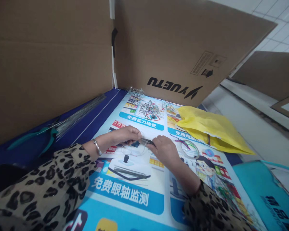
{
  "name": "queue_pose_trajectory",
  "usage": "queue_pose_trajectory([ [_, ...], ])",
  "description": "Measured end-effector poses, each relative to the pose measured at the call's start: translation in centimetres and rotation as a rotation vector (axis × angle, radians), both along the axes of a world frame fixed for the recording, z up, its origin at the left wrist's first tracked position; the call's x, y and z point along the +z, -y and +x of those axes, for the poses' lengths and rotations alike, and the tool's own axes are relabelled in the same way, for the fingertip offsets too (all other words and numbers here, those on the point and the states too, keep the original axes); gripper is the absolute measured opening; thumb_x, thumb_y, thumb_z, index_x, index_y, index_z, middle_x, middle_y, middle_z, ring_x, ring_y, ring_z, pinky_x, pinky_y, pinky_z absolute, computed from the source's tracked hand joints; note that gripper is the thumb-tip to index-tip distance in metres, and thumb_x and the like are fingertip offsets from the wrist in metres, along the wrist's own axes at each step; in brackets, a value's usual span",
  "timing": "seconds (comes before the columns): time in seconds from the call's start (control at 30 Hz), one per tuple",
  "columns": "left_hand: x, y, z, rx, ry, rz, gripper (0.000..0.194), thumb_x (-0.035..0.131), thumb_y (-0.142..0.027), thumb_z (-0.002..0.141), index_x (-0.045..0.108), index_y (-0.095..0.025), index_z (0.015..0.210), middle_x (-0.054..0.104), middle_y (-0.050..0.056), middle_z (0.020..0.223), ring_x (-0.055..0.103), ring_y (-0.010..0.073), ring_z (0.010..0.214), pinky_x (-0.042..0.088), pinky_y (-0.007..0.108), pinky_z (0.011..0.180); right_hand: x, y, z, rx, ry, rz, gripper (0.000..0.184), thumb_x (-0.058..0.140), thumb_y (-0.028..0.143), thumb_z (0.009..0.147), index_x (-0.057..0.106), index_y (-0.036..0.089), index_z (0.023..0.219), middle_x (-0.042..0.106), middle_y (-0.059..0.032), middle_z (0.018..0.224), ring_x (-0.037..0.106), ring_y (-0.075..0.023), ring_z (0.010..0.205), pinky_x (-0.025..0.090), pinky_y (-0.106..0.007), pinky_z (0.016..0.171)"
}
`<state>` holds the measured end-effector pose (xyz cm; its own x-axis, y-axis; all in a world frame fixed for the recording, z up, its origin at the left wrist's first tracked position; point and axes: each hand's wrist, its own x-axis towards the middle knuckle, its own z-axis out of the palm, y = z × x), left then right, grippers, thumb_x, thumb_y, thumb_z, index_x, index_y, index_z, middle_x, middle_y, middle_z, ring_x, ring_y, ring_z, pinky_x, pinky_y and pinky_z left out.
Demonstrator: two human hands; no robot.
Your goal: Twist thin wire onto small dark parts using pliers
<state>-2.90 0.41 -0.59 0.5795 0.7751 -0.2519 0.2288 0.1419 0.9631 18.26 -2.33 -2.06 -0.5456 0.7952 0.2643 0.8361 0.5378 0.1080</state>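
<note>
Behind the poster (156, 205) stand the biggest things in the room from here, two tall cardboard panels (50, 70), meeting at a corner; the right-hand one has YUETU printed on it upside down. Under the poster is the counter (96, 120), dark blue and showing along its left side. The poster itself is bright, full of pictures and Chinese lettering.

Over its far right edge lies a crumpled yellow bag (207, 126), and off its near right side a teal bag (260, 189). Off its left edge there's a teal-handled tool (30, 138), blurry, touching or close to a bundle of thin straight wires (80, 112).

Above the poster's middle I see two bare hands at work, leopard-print sleeves behind them. The right hand (166, 149) is closed round a small dark tool (147, 141), its tip right by the left fingertips. The left hand (128, 134) is pinched narrow on a fine wire (136, 154) that loops below it; exactly where it's gripped I can't tell.

At the poster's far end sits a tangle of wire (150, 109); towards its right, a clear ring (190, 149) with coloured strands. Smallest, a silver bracelet (97, 147) circles the left wrist.
</note>
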Motion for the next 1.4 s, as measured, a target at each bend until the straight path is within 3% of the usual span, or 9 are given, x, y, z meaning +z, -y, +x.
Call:
queue_pose_trajectory([
  [0.13,0.2,0.1,0.0,-0.013,-0.002,-0.017,0.020,0.055,-0.034,0.070,0.055,-0.014,0.069,0.043,-0.006,0.046,0.034,0.0048,0.038,0.022,0.017,0.037,-0.1,0.0,0.2,0.046,0.050,0.134,0.041,0.037,0.050,0.086,0.057,0.017,0.071,0.056,-0.0049,0.070,0.046,-0.0166,0.070,0.023,-0.028,0.063],
  [0.3,0.2,0.2,0.1,-0.023,-0.011,-0.032,0.022,0.056,-0.035,0.069,0.054,-0.014,0.066,0.041,-0.006,0.044,0.032,0.0048,0.037,0.020,0.018,0.036,-0.2,0.0,0.3,0.090,0.071,0.193,0.039,0.037,0.048,0.087,0.055,0.018,0.071,0.055,-0.0042,0.068,0.043,-0.0166,0.068,0.022,-0.029,0.061],
  [0.8,0.5,0.0,0.2,-0.053,-0.047,-0.031,0.019,0.054,-0.030,0.068,0.059,-0.012,0.068,0.042,-0.005,0.044,0.035,0.0053,0.038,0.023,0.019,0.039,0.5,-0.1,0.2,0.120,0.142,0.241,0.035,0.044,0.049,0.083,0.054,0.018,0.069,0.052,-0.0052,0.068,0.041,-0.0188,0.071,0.021,-0.031,0.064],
  [1.4,-0.7,-0.4,0.1,-0.015,-0.064,-0.051,0.023,0.054,-0.037,0.069,0.059,-0.014,0.072,0.042,-0.005,0.049,0.036,0.0052,0.037,0.021,0.016,0.034,-0.6,0.4,0.0,0.018,0.073,0.150,0.040,0.036,0.049,0.087,0.055,0.017,0.072,0.056,-0.0055,0.068,0.045,-0.0167,0.067,0.020,-0.029,0.058],
])
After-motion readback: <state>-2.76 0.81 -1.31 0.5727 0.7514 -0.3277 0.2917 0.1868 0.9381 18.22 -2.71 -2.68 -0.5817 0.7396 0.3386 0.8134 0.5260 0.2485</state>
